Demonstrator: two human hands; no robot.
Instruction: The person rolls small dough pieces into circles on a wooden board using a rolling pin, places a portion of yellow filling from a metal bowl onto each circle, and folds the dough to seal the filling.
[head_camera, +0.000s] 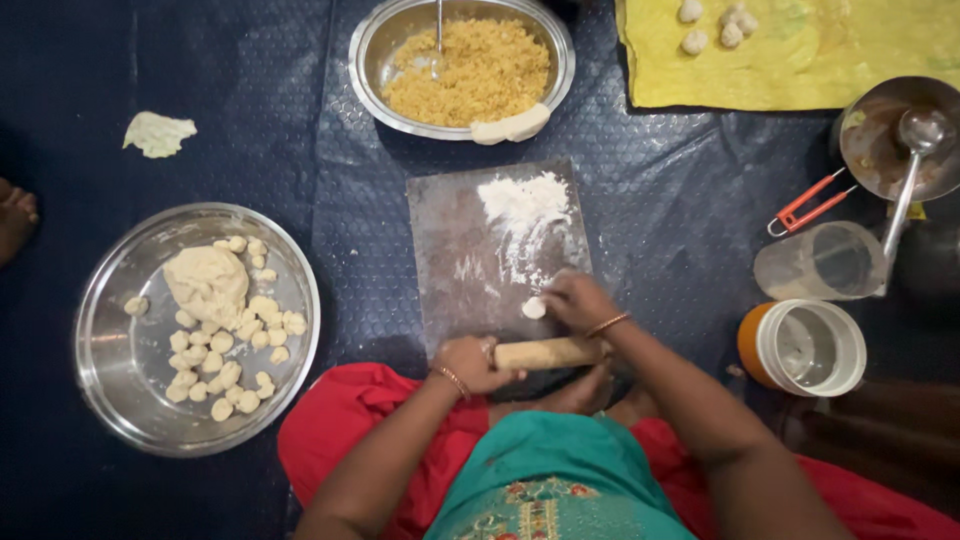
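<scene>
A: What have your hands got?
B: Your left hand (468, 362) is closed round the wooden rolling pin (545, 353) at six o'clock of the board (450, 260). Your right hand (578, 300) pinches a small dough ball (534, 308) on the board, flour (522, 200) at twelve o'clock.

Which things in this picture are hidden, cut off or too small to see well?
Head view only:
- Rolling pin: its left end is covered by the left hand.
- Dough piece: partly under the right hand; its shape is unclear.
- Pan with ladle: cut off by the right edge.
- Foot: cut off by the left edge.
- Filling bowl: top rim cut off by the upper edge.
</scene>
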